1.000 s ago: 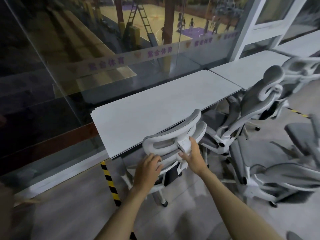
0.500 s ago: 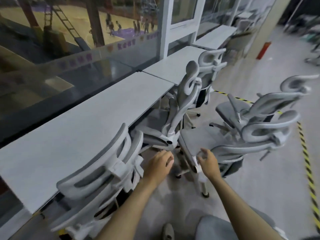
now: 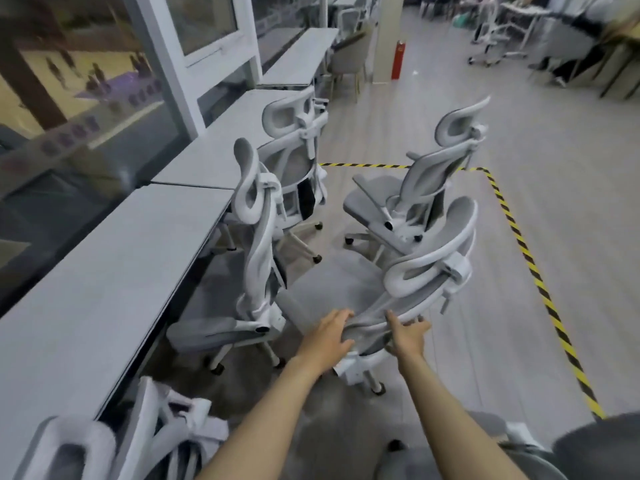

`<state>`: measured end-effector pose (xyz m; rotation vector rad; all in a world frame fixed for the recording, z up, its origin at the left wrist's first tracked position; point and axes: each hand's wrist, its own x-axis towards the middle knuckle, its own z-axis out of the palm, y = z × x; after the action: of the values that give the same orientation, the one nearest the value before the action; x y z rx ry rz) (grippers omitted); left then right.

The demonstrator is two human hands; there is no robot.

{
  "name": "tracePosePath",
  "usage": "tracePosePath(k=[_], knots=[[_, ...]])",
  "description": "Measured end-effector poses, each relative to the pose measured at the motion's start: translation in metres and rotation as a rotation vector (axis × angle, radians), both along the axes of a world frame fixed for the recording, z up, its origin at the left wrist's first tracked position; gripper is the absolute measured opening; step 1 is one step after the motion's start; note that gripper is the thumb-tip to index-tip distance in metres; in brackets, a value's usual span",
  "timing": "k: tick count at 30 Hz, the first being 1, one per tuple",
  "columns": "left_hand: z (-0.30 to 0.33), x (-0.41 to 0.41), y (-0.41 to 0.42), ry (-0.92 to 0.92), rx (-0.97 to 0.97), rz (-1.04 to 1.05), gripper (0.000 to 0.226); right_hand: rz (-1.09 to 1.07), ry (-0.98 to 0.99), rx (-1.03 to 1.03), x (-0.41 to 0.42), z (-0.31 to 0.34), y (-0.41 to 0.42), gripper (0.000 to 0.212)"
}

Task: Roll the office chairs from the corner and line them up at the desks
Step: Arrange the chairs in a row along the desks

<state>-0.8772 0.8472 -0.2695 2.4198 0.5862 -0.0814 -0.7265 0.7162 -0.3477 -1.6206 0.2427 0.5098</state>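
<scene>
- The nearest chair (image 3: 408,299), grey mesh on a white frame, stands in the open floor just right of the row of desks (image 3: 114,271), its backrest leaning toward the camera and its seat turned toward the desk edge.
- The left hand (image 3: 327,336) rests on the lower left edge of that chair's backrest, fingers extended and laid over the mesh rim.
- The right hand (image 3: 407,336) meets the same backrest on its right side, fingers spread against the frame; whether they wrap round it I cannot tell.
- A second chair (image 3: 256,237) stands side-on against the desk edge, just left of the held chair, with its seat partly under the desktop.
- A third chair (image 3: 294,161) sits further along the desks, its back to the room.
- A fourth chair (image 3: 426,199) stands away from the desks, just behind the held chair.
- Another chair's white headrest (image 3: 69,448) shows at the desks' near end, at the bottom left.
- Yellow-and-black floor tape (image 3: 530,268) runs across the floor on the far side of the chairs from the desks.
- A red extinguisher (image 3: 398,60) stands by a pillar beyond the desks' far end.
</scene>
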Motion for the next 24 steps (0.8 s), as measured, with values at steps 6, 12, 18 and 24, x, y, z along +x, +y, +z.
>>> tracePosePath(k=[6, 12, 18, 24], knots=[[-0.035, 0.08, -0.003, 0.189, -0.018, -0.112, 0.072, -0.011, 0.12, 0.159, 0.016, 0.029, 0.006, 0.062], [-0.061, 0.121, -0.018, 0.074, -0.187, -0.143, 0.053, -0.108, 0.086, 0.131, 0.018, 0.032, 0.001, 0.043], [-0.061, 0.152, -0.044, 0.08, -0.291, -0.213, 0.081, -0.155, 0.058, 0.094, 0.039, 0.04, -0.024, 0.035], [-0.066, 0.181, -0.076, 0.084, -0.26, -0.282, 0.085, -0.227, 0.013, 0.072, 0.059, 0.042, -0.057, 0.032]])
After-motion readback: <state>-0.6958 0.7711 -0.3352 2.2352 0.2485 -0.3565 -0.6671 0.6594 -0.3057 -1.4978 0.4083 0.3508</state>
